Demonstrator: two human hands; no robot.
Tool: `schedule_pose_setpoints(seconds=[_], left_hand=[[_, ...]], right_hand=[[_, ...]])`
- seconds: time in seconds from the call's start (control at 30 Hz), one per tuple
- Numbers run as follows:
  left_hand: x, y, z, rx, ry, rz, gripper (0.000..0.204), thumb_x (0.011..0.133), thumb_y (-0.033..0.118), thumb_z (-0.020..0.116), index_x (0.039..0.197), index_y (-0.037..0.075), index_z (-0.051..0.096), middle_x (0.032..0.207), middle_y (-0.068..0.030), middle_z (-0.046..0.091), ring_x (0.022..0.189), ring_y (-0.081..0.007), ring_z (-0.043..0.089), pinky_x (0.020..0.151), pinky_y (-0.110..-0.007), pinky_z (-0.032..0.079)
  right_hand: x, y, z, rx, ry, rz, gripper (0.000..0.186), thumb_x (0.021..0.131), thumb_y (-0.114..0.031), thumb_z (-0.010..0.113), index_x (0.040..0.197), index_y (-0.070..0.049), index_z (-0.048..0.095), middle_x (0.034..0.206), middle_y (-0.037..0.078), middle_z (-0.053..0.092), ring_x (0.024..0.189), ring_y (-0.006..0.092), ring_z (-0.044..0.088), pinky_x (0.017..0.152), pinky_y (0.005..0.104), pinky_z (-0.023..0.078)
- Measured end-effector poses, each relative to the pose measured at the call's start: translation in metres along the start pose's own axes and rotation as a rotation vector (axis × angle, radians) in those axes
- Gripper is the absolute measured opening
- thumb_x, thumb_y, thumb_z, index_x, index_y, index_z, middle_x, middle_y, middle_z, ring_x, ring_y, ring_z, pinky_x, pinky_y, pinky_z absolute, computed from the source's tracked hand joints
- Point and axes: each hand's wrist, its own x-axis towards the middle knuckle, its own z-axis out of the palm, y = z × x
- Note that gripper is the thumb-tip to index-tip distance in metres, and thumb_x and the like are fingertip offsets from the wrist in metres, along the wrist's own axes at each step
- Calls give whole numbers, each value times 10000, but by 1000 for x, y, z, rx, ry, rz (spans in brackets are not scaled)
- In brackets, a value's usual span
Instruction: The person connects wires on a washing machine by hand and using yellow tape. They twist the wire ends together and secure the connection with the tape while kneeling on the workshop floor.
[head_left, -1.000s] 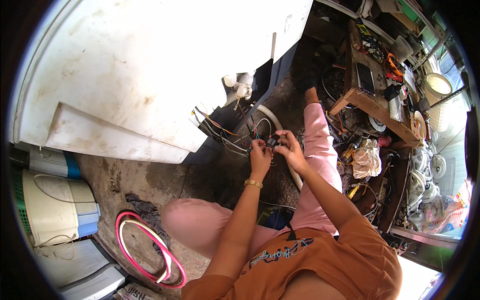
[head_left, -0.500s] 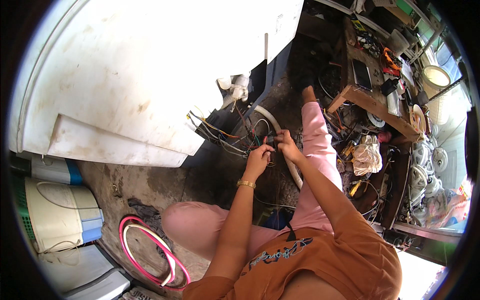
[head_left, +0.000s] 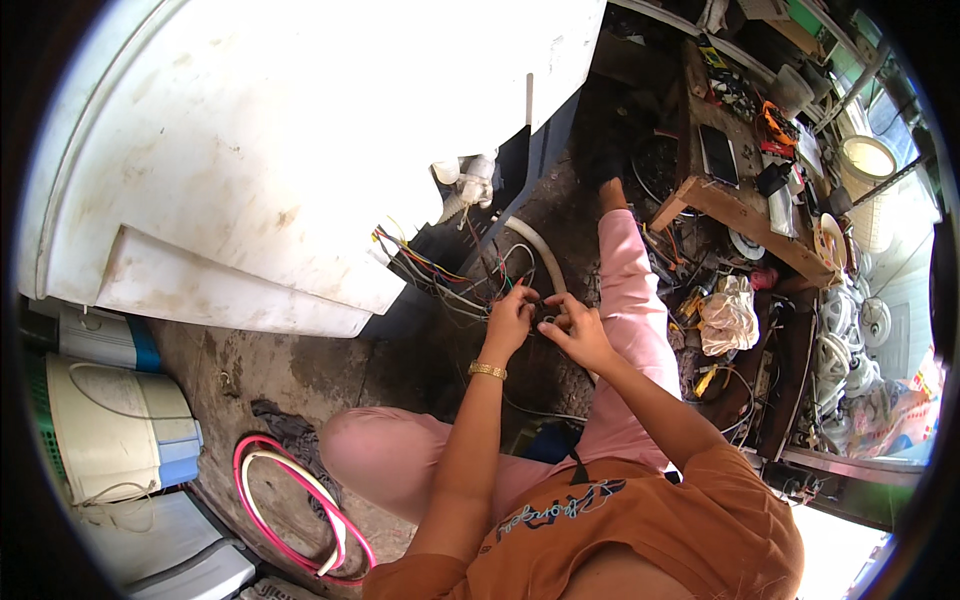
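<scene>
My left hand [head_left: 508, 322], with a gold-coloured bracelet at its wrist, pinches thin coloured wires [head_left: 506, 280] at their ends. These run out from the underside of a large white appliance [head_left: 230, 170], which resembles a tipped washing machine. Close beside it, my right hand [head_left: 578, 332] is curled with thumb and fingers together at a small dark piece too small to make out. More wires [head_left: 430, 265] in yellow, red and white hang from the appliance's opening. A white valve-like fitting [head_left: 475, 180] shows there, and a grey hose [head_left: 540, 245] curves behind my hands.
A wooden workbench [head_left: 745, 215] at the right bears a phone [head_left: 718, 155] and tools. Below it lie a crumpled cloth [head_left: 728, 315] and loose parts. A pink and white hose [head_left: 245, 490] is coiled on the floor at left, near a cream tub [head_left: 105, 420].
My right hand has moved down slightly and turned, its thumb now toward my left hand. My left hand has shifted a little left. The view has moved slightly.
</scene>
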Motion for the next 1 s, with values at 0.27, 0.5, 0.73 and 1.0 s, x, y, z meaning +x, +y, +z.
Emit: schedule_pose_setpoints(seconds=[0.27,0.5,0.73,1.0], left_hand=[[4,-16,4,-71,-118,-191,148,907,20,499,1005,-5,608,695,-46,595,611,-104,574,557,-274,493],[6,-28,-5,-263,-193,-221,145,912,18,505,1001,14,619,692,-24,584,603,-92,559,576,-260,475],[-2,-12,7,179,-170,79,114,862,46,609,955,1,656,690,-77,655,638,-143,646,589,-286,484],[5,-16,-3,-38,103,211,111,859,26,605,968,16,622,864,-108,678,803,-158,666,696,-286,481]], right_hand=[[33,50,37,-644,247,-193,163,744,-282,672,886,-204,676,706,7,664,733,212,601,698,413,346],[52,53,33,-440,233,-294,175,713,-146,673,883,-185,689,783,20,662,780,211,582,722,399,355],[58,52,14,645,32,-7,470,723,100,563,1175,-9,498,1032,49,568,1015,148,544,905,282,423],[1,5,19,64,62,-166,422,669,-34,587,1080,-67,495,1038,99,600,1020,271,548,859,400,366]])
